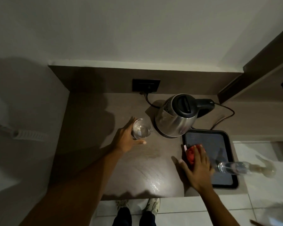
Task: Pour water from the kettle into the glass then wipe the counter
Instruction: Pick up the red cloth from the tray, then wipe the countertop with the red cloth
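Head view: left hand (126, 139) grip wraps loosely around the glass (141, 128); right hand (197, 167), fingers spread, presses the red cloth (192, 153).

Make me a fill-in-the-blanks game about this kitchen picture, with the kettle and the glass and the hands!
1. The left hand is at the ____, which stands on the counter.
2. The right hand rests on a ____ cloth.
3. The cloth lies at the edge of the dark ____, in front of the kettle.
4. The clear bottle lies on its ____.

Missing words: glass; red; tray; side
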A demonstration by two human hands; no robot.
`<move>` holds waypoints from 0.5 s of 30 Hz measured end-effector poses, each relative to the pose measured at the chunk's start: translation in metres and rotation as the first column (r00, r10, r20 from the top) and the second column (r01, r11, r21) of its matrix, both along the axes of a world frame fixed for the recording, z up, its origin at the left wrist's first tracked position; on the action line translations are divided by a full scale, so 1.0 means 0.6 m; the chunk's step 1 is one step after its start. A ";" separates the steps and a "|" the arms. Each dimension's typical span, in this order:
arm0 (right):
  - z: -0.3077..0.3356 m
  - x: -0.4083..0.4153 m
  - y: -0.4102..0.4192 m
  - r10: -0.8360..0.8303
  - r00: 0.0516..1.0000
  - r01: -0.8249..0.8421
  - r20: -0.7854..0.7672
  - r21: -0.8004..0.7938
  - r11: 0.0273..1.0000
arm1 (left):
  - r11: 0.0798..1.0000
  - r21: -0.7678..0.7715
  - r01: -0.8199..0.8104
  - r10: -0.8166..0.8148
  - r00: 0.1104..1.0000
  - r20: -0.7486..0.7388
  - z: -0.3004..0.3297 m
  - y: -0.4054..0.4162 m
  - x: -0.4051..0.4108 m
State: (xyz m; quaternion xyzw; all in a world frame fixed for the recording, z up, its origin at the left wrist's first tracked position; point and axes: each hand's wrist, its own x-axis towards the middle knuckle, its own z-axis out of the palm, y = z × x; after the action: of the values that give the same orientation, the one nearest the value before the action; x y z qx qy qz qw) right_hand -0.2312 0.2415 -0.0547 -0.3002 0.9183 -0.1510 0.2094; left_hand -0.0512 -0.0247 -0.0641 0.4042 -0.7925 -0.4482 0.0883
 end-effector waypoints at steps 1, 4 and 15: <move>-0.011 0.002 0.011 -0.040 0.999 0.040 0.026 0.008 0.999 | 1.000 0.014 0.004 -0.004 1.000 0.011 0.002 0.000 -0.002; -0.017 -0.005 0.018 -0.081 0.997 0.081 0.001 -0.068 0.994 | 0.995 0.090 -0.039 0.036 0.999 0.033 0.004 0.010 0.013; 0.007 0.067 -0.076 -0.191 0.979 0.159 -0.066 -0.330 0.931 | 0.876 -0.443 0.189 0.076 0.855 0.514 -0.067 -0.007 0.279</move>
State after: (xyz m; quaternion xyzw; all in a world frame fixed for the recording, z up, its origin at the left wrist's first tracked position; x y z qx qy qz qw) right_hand -0.1911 0.1956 -0.0508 -0.2544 0.9133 -0.3025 0.0983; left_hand 0.1161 -0.0291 -0.1043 0.4504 -0.8841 -0.1161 -0.0439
